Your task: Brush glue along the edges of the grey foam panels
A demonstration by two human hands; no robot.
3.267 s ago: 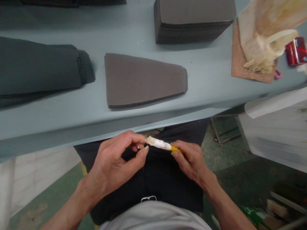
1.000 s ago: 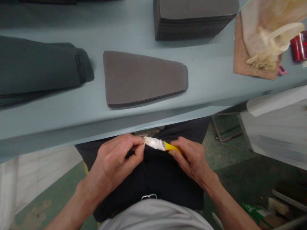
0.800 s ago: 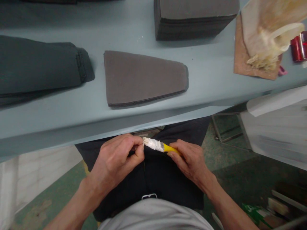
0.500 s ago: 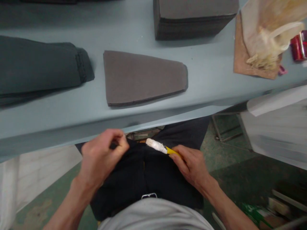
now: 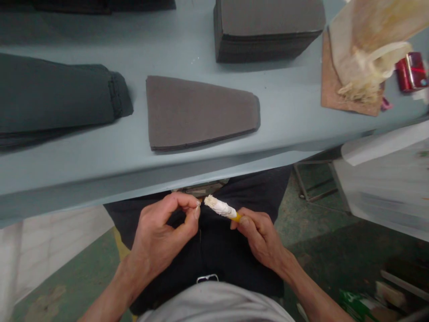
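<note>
My right hand (image 5: 259,232) is closed around the yellow handle of a glue brush (image 5: 221,208), held over my lap. White wrapping covers the brush's upper part, and its pale, frayed bristles point up and to the left. Thumb and forefinger of my left hand (image 5: 167,223) pinch together just left of the bristle tip, with a tiny pale bit at the fingertips too small to name. Beyond my hands, a tapered stack of grey-brown sheets (image 5: 201,114) lies flat on the blue-grey table (image 5: 110,172), its narrow end to the right.
Dark green folded pieces (image 5: 56,96) lie at the left. A taller stack of dark grey sheets (image 5: 268,36) stands at the back. On the right are a cloudy plastic container (image 5: 351,49) with crusted residue, a brown board (image 5: 330,96) and a red shiny object (image 5: 411,71).
My left hand has moved right, bringing its pinched fingertips close to the brush's bristles. The brush stays nearly in place in my right hand. The view has shifted slightly.
</note>
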